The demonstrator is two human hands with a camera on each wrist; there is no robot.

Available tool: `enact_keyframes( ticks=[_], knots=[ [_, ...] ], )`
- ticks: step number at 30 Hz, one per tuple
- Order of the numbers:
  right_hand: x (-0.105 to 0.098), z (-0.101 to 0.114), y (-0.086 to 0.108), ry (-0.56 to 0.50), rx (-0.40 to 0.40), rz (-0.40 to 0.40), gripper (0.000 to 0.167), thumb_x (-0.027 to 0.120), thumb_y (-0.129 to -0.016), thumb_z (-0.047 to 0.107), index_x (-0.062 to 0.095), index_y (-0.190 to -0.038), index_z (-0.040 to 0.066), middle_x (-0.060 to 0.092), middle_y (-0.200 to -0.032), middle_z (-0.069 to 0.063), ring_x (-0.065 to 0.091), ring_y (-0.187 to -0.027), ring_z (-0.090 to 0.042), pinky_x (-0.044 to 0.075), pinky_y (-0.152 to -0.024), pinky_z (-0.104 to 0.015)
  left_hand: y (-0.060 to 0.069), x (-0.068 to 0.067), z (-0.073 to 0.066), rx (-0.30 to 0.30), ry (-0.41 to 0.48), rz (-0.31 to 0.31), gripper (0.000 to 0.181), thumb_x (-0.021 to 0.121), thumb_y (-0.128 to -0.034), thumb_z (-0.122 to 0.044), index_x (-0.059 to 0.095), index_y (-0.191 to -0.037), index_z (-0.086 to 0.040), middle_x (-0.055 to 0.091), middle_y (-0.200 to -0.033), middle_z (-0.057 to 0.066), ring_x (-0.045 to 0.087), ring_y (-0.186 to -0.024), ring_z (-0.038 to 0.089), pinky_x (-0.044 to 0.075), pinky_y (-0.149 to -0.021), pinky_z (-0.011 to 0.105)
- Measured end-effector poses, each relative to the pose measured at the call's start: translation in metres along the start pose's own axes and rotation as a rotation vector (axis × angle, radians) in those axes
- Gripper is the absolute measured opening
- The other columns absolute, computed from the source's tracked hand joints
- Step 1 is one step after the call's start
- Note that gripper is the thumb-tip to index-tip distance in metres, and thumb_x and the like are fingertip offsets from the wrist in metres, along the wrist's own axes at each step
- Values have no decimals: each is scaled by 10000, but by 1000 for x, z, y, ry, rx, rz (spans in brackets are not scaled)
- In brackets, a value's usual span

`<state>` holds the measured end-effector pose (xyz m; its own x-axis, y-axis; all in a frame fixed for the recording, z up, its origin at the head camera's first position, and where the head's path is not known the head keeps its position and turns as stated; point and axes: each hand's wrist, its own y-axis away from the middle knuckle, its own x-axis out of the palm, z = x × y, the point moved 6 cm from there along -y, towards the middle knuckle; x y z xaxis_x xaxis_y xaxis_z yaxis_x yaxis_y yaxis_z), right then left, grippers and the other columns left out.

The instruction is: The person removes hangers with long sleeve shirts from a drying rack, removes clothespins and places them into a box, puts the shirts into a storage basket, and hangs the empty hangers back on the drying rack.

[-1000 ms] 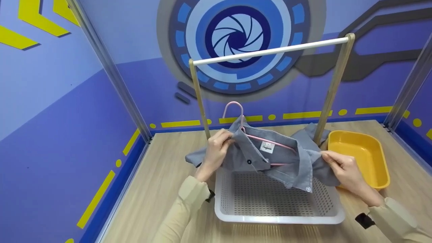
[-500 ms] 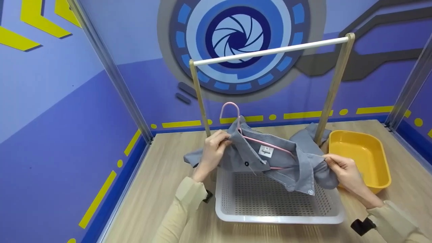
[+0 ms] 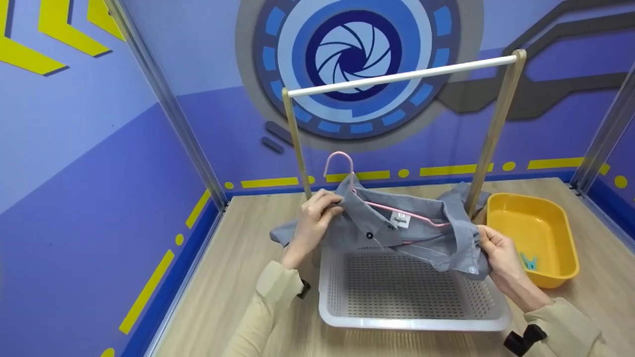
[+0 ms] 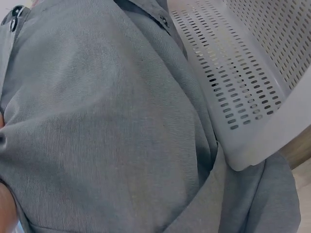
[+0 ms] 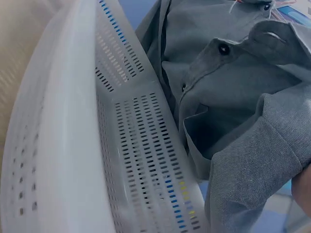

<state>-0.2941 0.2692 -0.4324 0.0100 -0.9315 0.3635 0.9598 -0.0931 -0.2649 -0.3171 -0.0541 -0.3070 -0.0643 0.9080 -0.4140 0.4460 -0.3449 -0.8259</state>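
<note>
A grey button-up shirt (image 3: 342, 233) is stretched between my two hands over the back part of a white perforated basket (image 3: 414, 323). Inside its collar opening lies a pink clothes hanger (image 3: 339, 154), the hook sticking up at the left side of the neck. My left hand (image 3: 313, 218) pinches the cloth beside the left collar. On the other side my right hand (image 3: 501, 253) pinches the shirt near its right shoulder. A white label and dark buttons show on the shirt. In the right wrist view the shirt's open front (image 5: 214, 73) hangs beside the basket wall.
Behind the shirt stands a wooden rack with a white rod (image 3: 402, 76). A yellow tub (image 3: 533, 225) with a teal clothespin (image 3: 529, 261) in it sits at the right. Blue printed panels (image 3: 198, 124) enclose the back and sides of the table (image 3: 238, 277).
My right hand has shifted slightly, drawing the right side of the shirt over more of the hanger's far end. The clothespin in the tub has come into view. My left hand stays nearly still.
</note>
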Motion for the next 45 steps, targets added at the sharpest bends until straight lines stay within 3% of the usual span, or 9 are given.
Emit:
enact_keyframes(
  ticks=[8,12,16,20,23,30,34,38,45],
  knots=[
    [-2,-6,-2,-47,95,-13,267,423,-959,87,640,-803,70,583,-712,-7,539,-603,-78,424,-531,-193,-4,-1,-9,13,9,5,167,629,-751,148,601,-905,88,562,-814,160,520,-672,261,434,-590,269],
    [-1,-5,-5,5,127,10,262,428,-958,60,648,-819,91,594,-727,-1,546,-618,-78,433,-546,-197,-3,-2,-8,8,-8,-1,136,635,-746,150,598,-859,84,574,-771,159,518,-643,262,427,-574,272],
    [-5,-1,-9,76,112,59,206,478,-948,171,670,-906,108,612,-786,2,556,-678,-81,451,-606,-209,0,-2,2,-15,-19,-15,110,635,-758,134,599,-836,66,570,-754,146,511,-631,248,414,-568,251],
    [-23,-9,-22,26,50,139,229,480,-949,205,640,-1018,57,605,-887,-27,558,-761,-111,456,-657,-236,4,0,22,-52,-24,-42,84,635,-785,88,616,-851,39,583,-767,115,505,-630,223,400,-562,240],
    [-26,-2,-23,102,-7,146,280,460,-959,214,580,-1089,-3,590,-955,-46,547,-826,-130,455,-693,-232,7,1,30,-72,-37,-56,59,636,-812,26,629,-869,9,592,-788,74,505,-639,186,403,-564,242],
    [-2,50,-10,380,-215,-33,321,416,-969,120,451,-1150,-143,546,-1030,-164,541,-939,-180,427,-800,-209,8,3,31,-66,-39,-46,33,622,-847,-42,626,-873,-23,583,-803,15,499,-651,130,413,-563,254],
    [10,59,-7,525,-270,-60,295,414,-965,71,437,-1196,-112,522,-1055,-194,526,-962,-192,410,-806,-189,8,3,30,-57,-49,-51,38,631,-834,-19,622,-870,-26,583,-806,15,502,-663,128,416,-571,253],
    [17,60,-3,593,-292,-58,312,440,-952,66,432,-1232,-72,511,-1091,-165,468,-987,-170,382,-785,-180,8,4,28,-52,-59,-57,50,635,-827,-7,621,-869,-31,580,-798,23,502,-661,131,415,-570,251],
    [32,60,5,734,-395,-15,522,547,-872,61,322,-1337,-9,390,-1209,-154,333,-1099,-235,254,-890,-209,8,7,27,-31,-99,-63,45,641,-825,-18,627,-866,-32,585,-791,29,514,-661,133,422,-575,243]
  ],
)
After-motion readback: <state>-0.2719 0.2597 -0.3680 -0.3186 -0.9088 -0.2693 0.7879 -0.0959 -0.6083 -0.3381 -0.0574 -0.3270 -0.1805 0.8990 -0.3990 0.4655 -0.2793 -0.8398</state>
